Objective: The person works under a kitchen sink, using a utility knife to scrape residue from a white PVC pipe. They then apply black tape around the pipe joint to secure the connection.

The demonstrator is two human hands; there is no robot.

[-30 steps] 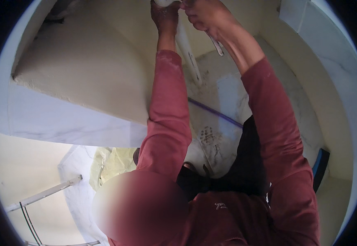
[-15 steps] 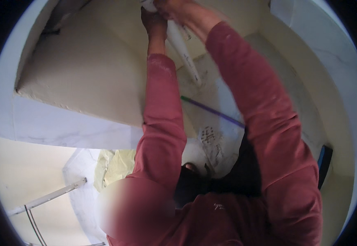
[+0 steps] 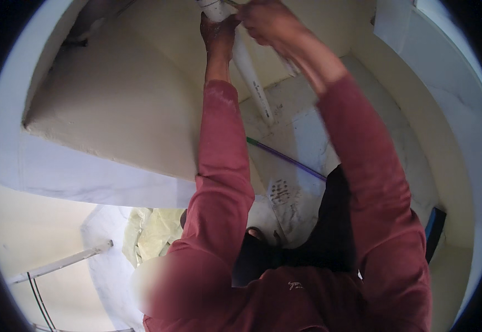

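Observation:
A white plastic pipe point(image 3: 248, 72) runs from the top edge of the head view down to the floor. My left hand point(image 3: 219, 34) is wrapped round its upper part, just below a wider white section point(image 3: 213, 10). Beside it, at upper right, my right hand point(image 3: 268, 23) is closed. A thin greenish edge shows by its fingers, and a pale narrow piece point(image 3: 288, 65) sticks out below the hand. What kind of thing this is I cannot make out. The pipe's upper end lies outside the picture.
A purple stick with a green end point(image 3: 285, 156) lies across the marble floor. Dark smudges point(image 3: 281, 192) mark the floor near my foot. A blue-black object point(image 3: 434, 232) leans by the right wall. Crumpled yellowish sheeting point(image 3: 155, 232) and a pale bar point(image 3: 58, 266) are at lower left.
My right hand has moved right and slightly down, away from my left hand. The whole view has shifted slightly, and more of the wider white section shows. My left hand still grips the pipe.

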